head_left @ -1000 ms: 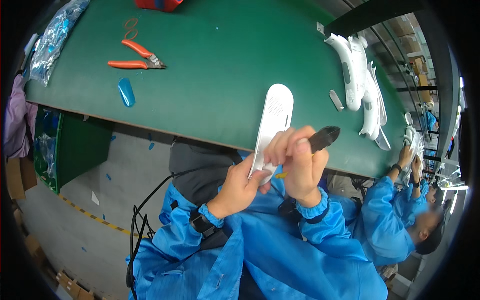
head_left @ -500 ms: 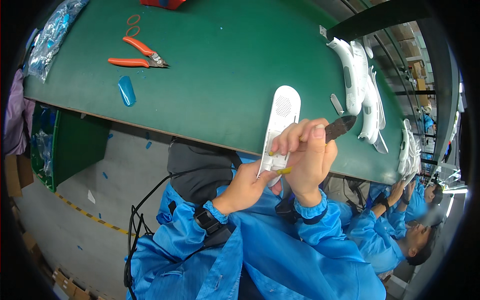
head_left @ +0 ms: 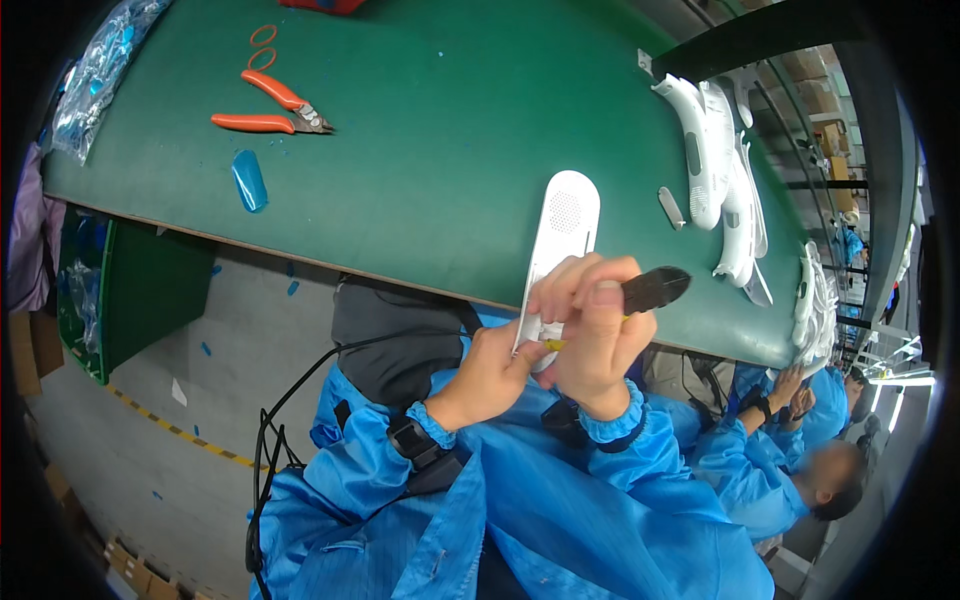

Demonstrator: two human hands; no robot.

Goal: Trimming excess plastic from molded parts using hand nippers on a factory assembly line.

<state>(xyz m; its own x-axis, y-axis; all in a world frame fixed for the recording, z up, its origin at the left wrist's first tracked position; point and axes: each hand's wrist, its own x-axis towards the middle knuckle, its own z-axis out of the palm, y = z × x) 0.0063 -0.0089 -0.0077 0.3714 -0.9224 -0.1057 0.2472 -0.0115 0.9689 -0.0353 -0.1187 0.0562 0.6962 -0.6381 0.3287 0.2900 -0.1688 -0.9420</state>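
My left hand (head_left: 485, 375) grips the lower end of a long white plastic housing (head_left: 567, 212) with a rounded top and a patch of small holes. The housing stands tilted over the table's near edge. In my right hand (head_left: 600, 335) is a pair of pliers (head_left: 657, 288), its dark jaws pointing up and right. Part of a yellow handle shows below my fingers, beside the housing's lower part. My right fingers are bent over the housing's open lower section and hide most of it.
On the green table (head_left: 400, 190) lie orange-handled cutters (head_left: 275, 110), a blue plastic piece (head_left: 250, 182) and white curved housings (head_left: 705, 150). A small grey-white oval part (head_left: 671, 208) is near those. Co-workers (head_left: 745, 470) in blue sit at the right. A green bin (head_left: 150, 290) stands lower left.
My right hand, with the pliers, has shifted slightly left and down, closer over the housing. The pliers' jaws have dropped a little. My left hand and the housing stay nearly in place.
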